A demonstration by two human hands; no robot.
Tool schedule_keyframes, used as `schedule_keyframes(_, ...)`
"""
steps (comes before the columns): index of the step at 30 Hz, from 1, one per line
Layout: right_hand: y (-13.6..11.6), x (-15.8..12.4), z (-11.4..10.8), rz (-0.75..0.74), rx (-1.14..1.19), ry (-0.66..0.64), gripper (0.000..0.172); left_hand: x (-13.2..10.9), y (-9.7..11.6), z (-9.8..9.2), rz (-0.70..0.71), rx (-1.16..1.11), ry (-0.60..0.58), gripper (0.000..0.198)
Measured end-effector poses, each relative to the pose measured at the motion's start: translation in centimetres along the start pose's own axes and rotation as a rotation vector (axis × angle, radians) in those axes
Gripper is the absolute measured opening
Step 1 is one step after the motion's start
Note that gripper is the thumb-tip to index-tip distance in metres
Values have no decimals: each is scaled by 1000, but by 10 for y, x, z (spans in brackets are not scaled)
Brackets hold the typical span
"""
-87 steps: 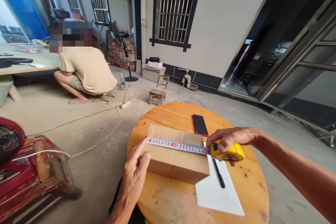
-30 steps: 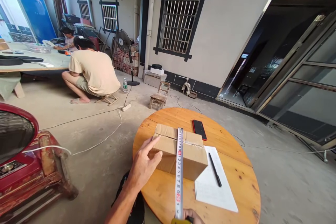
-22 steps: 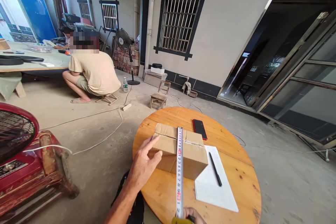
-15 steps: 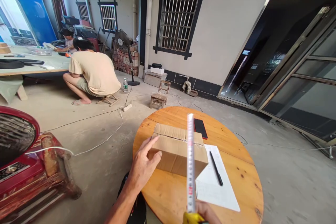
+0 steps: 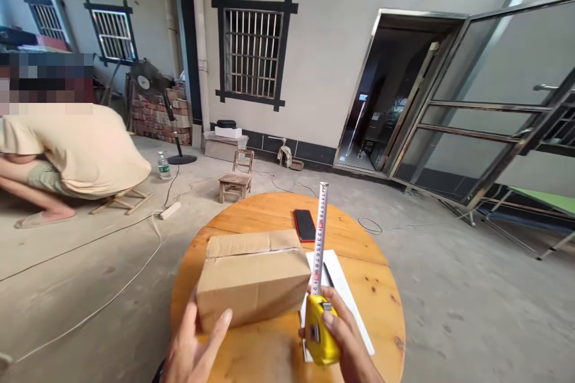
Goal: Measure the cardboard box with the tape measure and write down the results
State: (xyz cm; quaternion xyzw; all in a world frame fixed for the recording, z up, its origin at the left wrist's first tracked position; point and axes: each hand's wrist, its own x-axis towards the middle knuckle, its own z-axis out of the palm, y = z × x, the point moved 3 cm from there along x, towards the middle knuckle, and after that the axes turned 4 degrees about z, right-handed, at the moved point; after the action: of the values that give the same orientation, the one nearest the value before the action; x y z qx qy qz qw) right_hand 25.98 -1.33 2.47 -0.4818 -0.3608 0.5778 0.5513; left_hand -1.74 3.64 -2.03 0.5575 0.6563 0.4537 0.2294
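Note:
A closed cardboard box (image 5: 254, 281) sits on the round wooden table (image 5: 359, 305). My left hand (image 5: 195, 341) grips its near left corner, fingers along the left side and thumb against the front face. In my right hand (image 5: 341, 329) is a yellow tape measure (image 5: 321, 335), the thumb resting on its case. The silver blade (image 5: 320, 233) sticks up and away from me, past the box's right end. Under the right hand lies a white sheet of paper (image 5: 359, 329), with a black pen (image 5: 329, 275) partly hidden behind the tape.
A phone with a red edge (image 5: 305, 225) lies behind the box. Beyond the table stands a small wooden chair (image 5: 236, 176). A person in a pale shirt (image 5: 76, 149) squats at left, near a standing fan (image 5: 173, 114) and a water bottle (image 5: 164, 166). Cables cross the floor.
The view has swung right. My left hand has moved from the box's upper left edge down to its near left corner, and the box is turned. The tape measure has risen fully into view.

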Motion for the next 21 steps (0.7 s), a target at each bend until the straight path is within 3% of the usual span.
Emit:
schedule_keyframes(2, -9, 0, 11, -11, 34, -80, 60, -1, 7, -16, 3, 77, 36, 91)
schedule_keyframes(6, -41, 15, 30, -48, 38, -138, 46, -4, 36, -44, 151, 215, 211, 97)
schedule_keyframes(9, -58, 37, 40, -7, 40, -129, 42, -3, 45, -41, 266, 245, 216, 75)
schedule_keyframes(12, -60, 44, 44, 45, 19, -134, 41, -1, 36, -30, 358, 227, 183, 52)
schedule_keyframes(15, -44, 33, 42, 146, 19, -224, 41, 1, 23, -23, 366, 204, 203, 42)
schedule_keyframes(18, -5, 20, 39, 360, -53, -362, 60, 3, 17, -20, 359, 176, 208, 39)
schedule_keyframes(21, 36, 19, 36, 397, -269, -380, 59, 5, 18, -18, 376, 146, 193, 39)
